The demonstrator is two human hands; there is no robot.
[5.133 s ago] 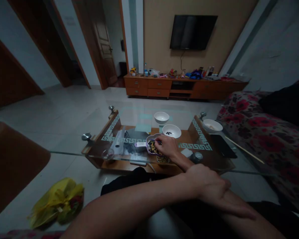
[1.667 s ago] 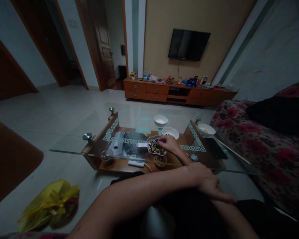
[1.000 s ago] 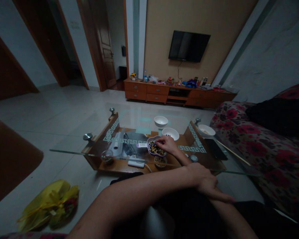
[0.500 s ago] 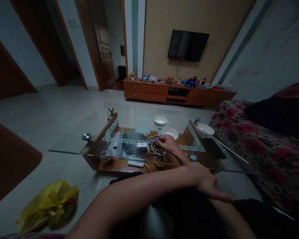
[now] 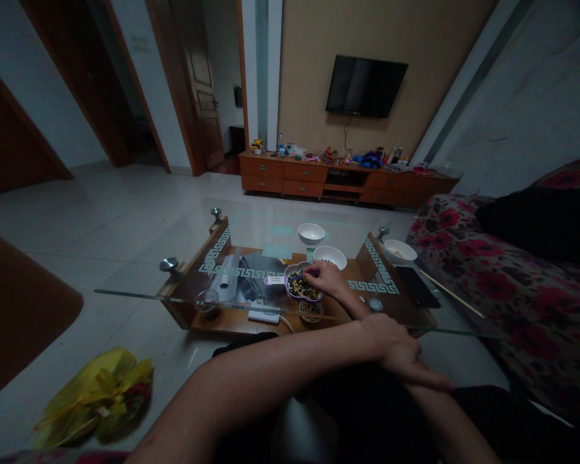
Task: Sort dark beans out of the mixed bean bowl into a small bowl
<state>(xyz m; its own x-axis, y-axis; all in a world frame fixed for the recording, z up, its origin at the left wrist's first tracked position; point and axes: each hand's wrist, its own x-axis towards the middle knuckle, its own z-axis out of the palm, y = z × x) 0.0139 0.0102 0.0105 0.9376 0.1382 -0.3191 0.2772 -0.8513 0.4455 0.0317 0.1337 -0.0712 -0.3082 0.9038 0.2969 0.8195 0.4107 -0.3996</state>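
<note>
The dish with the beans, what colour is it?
Purple dish, seen in the head view, under the right hand.

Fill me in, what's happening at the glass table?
A person is seated at a glass coffee table. Their right hand reaches into a purple bowl of mixed dark and yellow bits, fingertips pinched at the far rim. The left hand rests flat on the right forearm. Just beyond stands a white bowl with a few dark pieces; two more white bowls sit farther off.
</note>
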